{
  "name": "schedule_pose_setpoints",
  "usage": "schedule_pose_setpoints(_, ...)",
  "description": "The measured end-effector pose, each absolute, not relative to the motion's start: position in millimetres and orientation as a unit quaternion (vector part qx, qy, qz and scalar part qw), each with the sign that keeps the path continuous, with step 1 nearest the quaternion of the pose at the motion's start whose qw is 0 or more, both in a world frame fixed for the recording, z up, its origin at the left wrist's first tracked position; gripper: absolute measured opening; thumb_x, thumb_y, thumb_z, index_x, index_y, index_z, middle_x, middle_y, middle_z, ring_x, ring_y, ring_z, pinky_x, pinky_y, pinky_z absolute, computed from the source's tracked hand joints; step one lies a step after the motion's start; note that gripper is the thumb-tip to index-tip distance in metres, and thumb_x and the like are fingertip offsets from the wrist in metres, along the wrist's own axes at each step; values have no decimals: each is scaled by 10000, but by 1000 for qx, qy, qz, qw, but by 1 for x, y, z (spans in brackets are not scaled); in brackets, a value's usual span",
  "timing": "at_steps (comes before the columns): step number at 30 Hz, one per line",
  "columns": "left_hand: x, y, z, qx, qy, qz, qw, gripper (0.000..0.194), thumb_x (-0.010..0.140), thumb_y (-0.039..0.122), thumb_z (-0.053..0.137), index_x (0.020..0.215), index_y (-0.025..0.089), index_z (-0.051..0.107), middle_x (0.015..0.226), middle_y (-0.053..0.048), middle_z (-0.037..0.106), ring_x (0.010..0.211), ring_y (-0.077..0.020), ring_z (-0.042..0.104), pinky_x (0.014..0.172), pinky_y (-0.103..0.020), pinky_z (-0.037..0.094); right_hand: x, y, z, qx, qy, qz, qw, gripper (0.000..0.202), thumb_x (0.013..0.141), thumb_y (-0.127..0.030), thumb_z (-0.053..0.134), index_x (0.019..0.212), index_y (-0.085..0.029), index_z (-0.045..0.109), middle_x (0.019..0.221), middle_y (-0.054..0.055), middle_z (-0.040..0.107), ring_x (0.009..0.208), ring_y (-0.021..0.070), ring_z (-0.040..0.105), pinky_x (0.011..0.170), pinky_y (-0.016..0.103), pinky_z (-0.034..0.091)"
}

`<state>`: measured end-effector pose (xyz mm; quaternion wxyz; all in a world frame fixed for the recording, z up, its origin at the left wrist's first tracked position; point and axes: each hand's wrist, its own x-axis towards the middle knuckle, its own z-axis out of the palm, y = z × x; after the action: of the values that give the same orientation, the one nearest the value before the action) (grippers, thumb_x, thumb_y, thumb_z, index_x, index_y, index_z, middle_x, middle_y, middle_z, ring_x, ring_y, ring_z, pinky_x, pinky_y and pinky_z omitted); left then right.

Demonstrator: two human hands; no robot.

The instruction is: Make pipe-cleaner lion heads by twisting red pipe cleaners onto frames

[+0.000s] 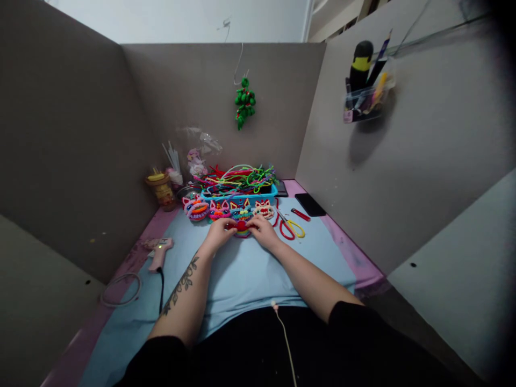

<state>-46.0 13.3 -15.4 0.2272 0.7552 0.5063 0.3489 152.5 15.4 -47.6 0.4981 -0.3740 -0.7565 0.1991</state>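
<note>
Between my two hands is a red pipe-cleaner piece (242,227) with a rainbow-coloured lower edge, resting at or just above the blue cloth. My left hand (220,235) grips its left side with bent fingers. My right hand (263,232) pinches the right side, and the fingertips of both hands partly cover it. Just behind stand several pipe-cleaner animal heads: a purple and orange one (196,209), a pink one (220,210), a teal one (241,210) and a white and red one (263,209).
A blue basket (242,198) of pipe cleaners stands behind the heads. Scissors (291,228), a red cutter (300,215) and a black phone (310,205) lie to the right. At left are a pink glue gun (160,253) with its cord and a jar (163,192). Grey partitions (226,140) enclose the table.
</note>
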Motion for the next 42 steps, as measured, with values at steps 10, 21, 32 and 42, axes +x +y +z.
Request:
schedule_pose_setpoints(10,-27,13,-21,765,459,425,157,91,697,170,626,768,186,681,918,-69,635,949,-204,571,832,-341,472,145,19,-49,-370,-745,192,521,189,762,-118,536,833,-220,679,919,45,534,893,179,538,830,347,460)
schedule_pose_setpoints(21,-22,19,-22,759,461,419,190,115,742,201,576,805,178,669,862,-59,656,845,-184,591,787,-314,470,147,24,-52,-386,-750,193,502,376,708,-2,388,842,-197,681,981,60,578,959,176,532,877,338,430)
schedule_pose_setpoints(32,-20,23,-25,715,472,433,279,225,711,227,575,910,139,632,843,-62,679,757,-171,626,696,-280,500,152,33,-59,-496,-680,148,519,133,734,-131,537,792,-180,646,865,53,582,837,185,542,810,325,438)
schedule_pose_setpoints(42,-22,26,-26,715,464,438,285,236,703,247,590,913,143,616,834,-61,682,768,-176,632,703,-288,501,150,39,-62,-507,-703,156,473,154,724,-97,535,753,-186,657,798,38,643,820,185,569,788,317,439)
